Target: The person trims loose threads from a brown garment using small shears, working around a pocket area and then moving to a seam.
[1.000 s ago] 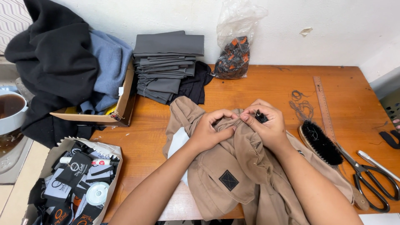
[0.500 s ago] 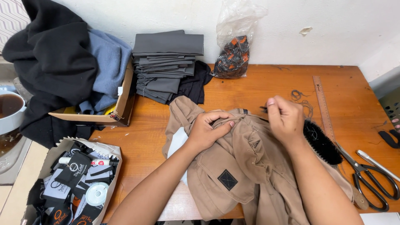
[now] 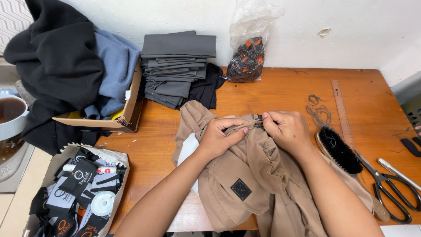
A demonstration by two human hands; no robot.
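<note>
- The work is on a tan garment (image 3: 258,175), heaped on the near edge of the orange wooden worktop (image 3: 280,92), right in front of the person and partly spilling off the front.
- Both hands meet at the top of the heap. The left hand (image 3: 219,138) has its fingers curled down over a fold of the cloth, pressing and gripping it. The right hand (image 3: 285,129) pinches the fabric at a small dark fitting (image 3: 259,123) on the top edge; I cannot tell whether that is a zip pull or a button.
- I would judge the job as mid-way: the hands are busy at that one spot on the edge, and the rest of the garment lies bunched and unfolded, so whatever tidying or folding it needs looks not yet done.
- The cloth itself is a soft brown twill, creased, with stitched seams and a small dark square patch (image 3: 241,189) facing up. A bit of white lining or paper (image 3: 187,147) shows under its left side.
- Around it: a black-bristled brush (image 3: 340,149) just right of the garment, scissors (image 3: 392,193) further right, a ruler (image 3: 342,109) lying lengthwise, a few loose threads (image 3: 318,109).
- At the back sit a stack of folded grey fabric (image 3: 177,66) and a clear plastic bag (image 3: 250,48); a box of dark labels (image 3: 79,193) stands off the left corner.
</note>
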